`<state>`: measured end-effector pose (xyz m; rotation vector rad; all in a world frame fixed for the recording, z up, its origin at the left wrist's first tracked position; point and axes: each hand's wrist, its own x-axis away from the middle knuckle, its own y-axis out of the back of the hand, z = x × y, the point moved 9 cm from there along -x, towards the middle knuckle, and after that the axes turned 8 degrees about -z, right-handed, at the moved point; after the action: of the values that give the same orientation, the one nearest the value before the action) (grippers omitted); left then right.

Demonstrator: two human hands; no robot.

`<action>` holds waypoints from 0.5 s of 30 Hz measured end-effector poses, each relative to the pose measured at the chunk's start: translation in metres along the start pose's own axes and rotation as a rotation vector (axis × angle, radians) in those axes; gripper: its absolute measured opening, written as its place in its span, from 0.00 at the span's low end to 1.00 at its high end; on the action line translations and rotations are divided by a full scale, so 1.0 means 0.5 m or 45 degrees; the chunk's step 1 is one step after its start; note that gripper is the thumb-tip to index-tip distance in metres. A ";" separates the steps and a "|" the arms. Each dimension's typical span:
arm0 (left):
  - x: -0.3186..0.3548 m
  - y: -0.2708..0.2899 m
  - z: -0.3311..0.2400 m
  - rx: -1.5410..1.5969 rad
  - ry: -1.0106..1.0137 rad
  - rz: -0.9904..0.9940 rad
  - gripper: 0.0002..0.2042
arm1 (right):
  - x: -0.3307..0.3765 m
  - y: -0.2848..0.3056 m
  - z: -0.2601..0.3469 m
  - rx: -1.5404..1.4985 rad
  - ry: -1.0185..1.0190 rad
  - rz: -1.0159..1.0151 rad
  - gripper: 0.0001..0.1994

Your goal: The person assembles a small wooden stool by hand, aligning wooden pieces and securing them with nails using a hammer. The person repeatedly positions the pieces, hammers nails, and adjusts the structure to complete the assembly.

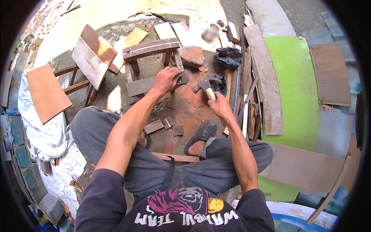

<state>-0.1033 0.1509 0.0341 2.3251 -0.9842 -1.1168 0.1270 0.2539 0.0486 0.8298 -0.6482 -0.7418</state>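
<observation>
Small wooden frame [151, 49] noted at upper centre of the frame of view, standing on the ground [187, 110], beyond the person's feet. Its near board [141, 88] is laid crosswise, long axis running left to right and tilted slightly up toward the right end. Both hands are placed near that right end.

The left hand [165, 80] is the nearer: set directly on the board, just short of its right end, fingers bent forward across the wood and kept close together. Whether the board is gripped or only pressed, and whether anything small is pinched, cannot be told.

The right hand [220, 105] is closed round the handle of a hammer [210, 92], to the right of the board and a little lower in the picture. The hammer's head is pointed up the picture from the fist, striking face turned left, toward the board's end; a gap is seen between them. Height above ground cannot be judged.

A reddish block [192, 56] is seen just beyond the board's right end; a black plastic bag [228, 58] is seen farther right. Wood offcuts [154, 127] are scattered below the board, between the feet.
</observation>
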 end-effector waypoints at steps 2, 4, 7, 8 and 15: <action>0.004 -0.003 0.002 0.018 -0.009 -0.013 0.08 | 0.021 0.085 0.105 -0.315 -0.048 -0.025 0.24; 0.006 0.000 0.008 0.026 -0.018 -0.032 0.08 | 0.040 0.147 0.212 -0.514 -0.059 -0.028 0.24; 0.007 0.001 0.013 0.039 0.006 -0.012 0.08 | 0.049 0.183 0.306 -0.427 0.094 -0.167 0.24; 0.007 0.004 0.012 0.045 0.006 -0.014 0.08 | 0.047 0.173 0.321 -0.389 0.228 -0.262 0.24; 0.003 0.003 0.004 0.044 0.038 0.038 0.08 | 0.004 0.008 0.261 -0.248 0.109 -0.145 0.26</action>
<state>-0.1046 0.1488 0.0330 2.3393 -1.0317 -1.0585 0.0314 0.2005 0.1203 0.7188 -0.4469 -0.8532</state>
